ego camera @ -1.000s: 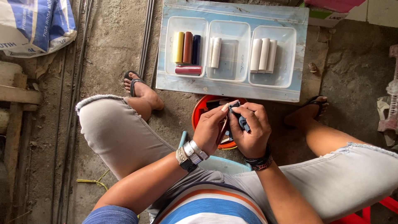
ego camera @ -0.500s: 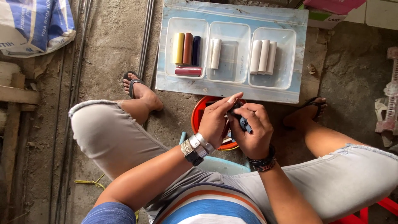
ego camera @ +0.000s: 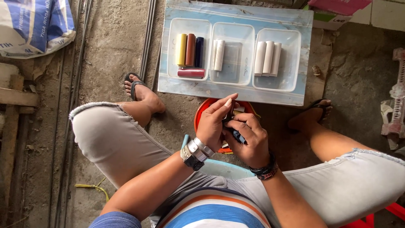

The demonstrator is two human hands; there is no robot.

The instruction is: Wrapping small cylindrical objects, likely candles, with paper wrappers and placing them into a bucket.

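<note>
Trays (ego camera: 236, 82) of coloured and white cylinders; both hands' fingers (ego camera: 242, 126) closed on a small dark object (ego camera: 238, 137) above orange bowl (ego camera: 201, 115).

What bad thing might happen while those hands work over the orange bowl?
Both the left hand and the right hand grip a small blue piece above the orange bowl. It might slip, missing the bowl and landing on the rough floor. The tray of cylinders lies close to the bare feet, so a shifted foot might knock it.
</note>
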